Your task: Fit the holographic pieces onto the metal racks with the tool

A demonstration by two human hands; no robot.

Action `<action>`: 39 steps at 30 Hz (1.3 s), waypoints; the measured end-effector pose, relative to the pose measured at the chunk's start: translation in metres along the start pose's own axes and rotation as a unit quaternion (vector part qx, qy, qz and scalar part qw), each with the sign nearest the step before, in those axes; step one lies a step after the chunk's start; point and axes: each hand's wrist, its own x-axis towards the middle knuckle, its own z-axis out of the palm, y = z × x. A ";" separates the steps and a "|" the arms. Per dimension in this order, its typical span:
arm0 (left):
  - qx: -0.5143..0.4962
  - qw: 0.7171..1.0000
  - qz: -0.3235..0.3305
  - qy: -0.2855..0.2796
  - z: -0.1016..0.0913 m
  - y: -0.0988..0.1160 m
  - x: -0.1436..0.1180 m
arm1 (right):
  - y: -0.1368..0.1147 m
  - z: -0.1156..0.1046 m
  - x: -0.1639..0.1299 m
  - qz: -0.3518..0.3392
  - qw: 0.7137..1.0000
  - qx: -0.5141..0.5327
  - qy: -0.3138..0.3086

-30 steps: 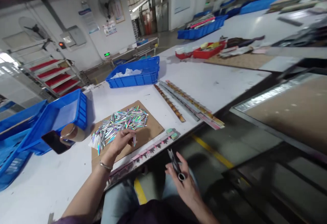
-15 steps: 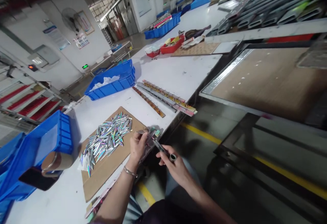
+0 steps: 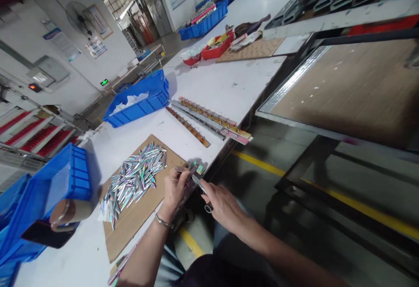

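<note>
My left hand [image 3: 175, 186] pinches one small holographic piece [image 3: 181, 170] at the table's front edge, just right of the brown cardboard sheet [image 3: 137, 217]. My right hand [image 3: 221, 202] grips a slim dark tool with a ring end [image 3: 203, 191], whose tip meets the piece. A heap of shiny holographic pointed pieces [image 3: 134, 178] lies on the cardboard to the left of both hands. A strip with small coloured pieces [image 3: 196, 170] runs along the table edge under the hands.
Long patterned strips [image 3: 209, 121] lie on the white table [image 3: 222, 86] beyond the hands. Blue bins stand at the left [image 3: 49, 191] and behind [image 3: 137, 99]; a tape roll [image 3: 70, 212] and a dark phone [image 3: 41, 237] sit by the left one. A framed board [image 3: 347, 90] is at right.
My left hand left the heap with one piece and came to the table edge. My right hand rose from my lap and brought the tool to it. The view swung left.
</note>
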 end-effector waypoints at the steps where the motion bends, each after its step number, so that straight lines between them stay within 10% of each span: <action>1: 0.014 1.000 0.013 -0.008 0.000 0.002 0.000 | 0.001 -0.001 0.000 -0.005 1.000 -0.006 -0.006; 12: 0.143 0.987 0.001 -0.071 -0.002 0.018 0.009 | -0.007 -0.014 0.003 0.184 0.938 0.295 0.011; 15: 0.121 0.991 0.022 -0.059 -0.003 0.015 0.010 | -0.015 -0.013 -0.001 0.242 0.869 0.429 0.044; 17: 0.096 0.993 0.040 -0.048 -0.004 0.011 0.009 | -0.018 -0.010 -0.002 0.324 0.731 0.597 0.065; 22: 0.072 0.996 0.046 -0.040 -0.005 0.006 0.008 | -0.011 -0.003 0.001 0.463 0.227 0.857 0.002; 25: 0.071 0.995 0.052 -0.042 -0.006 0.006 0.009 | -0.005 0.003 0.005 0.413 0.120 0.902 -0.024; 27: 0.069 0.995 0.052 -0.041 -0.006 0.005 0.009 | -0.004 0.007 0.007 0.370 0.175 0.912 -0.032; 28: 0.068 0.996 0.053 -0.038 -0.006 0.004 0.009 | -0.004 0.008 0.008 0.357 0.249 0.900 -0.036; 31: 0.071 0.995 0.065 -0.038 -0.005 0.001 0.009 | -0.003 0.008 0.009 0.312 0.610 0.728 -0.004; 33: 0.078 0.993 0.085 -0.038 -0.004 0.001 0.008 | -0.001 0.002 0.009 0.270 0.764 0.586 0.029; 36: 0.098 0.989 0.109 -0.036 -0.002 0.001 0.005 | 0.004 -0.008 0.009 0.219 0.848 0.480 0.046; 39: 0.112 0.987 0.110 -0.027 0.000 0.001 0.003 | 0.007 -0.006 0.012 0.229 0.820 0.524 0.021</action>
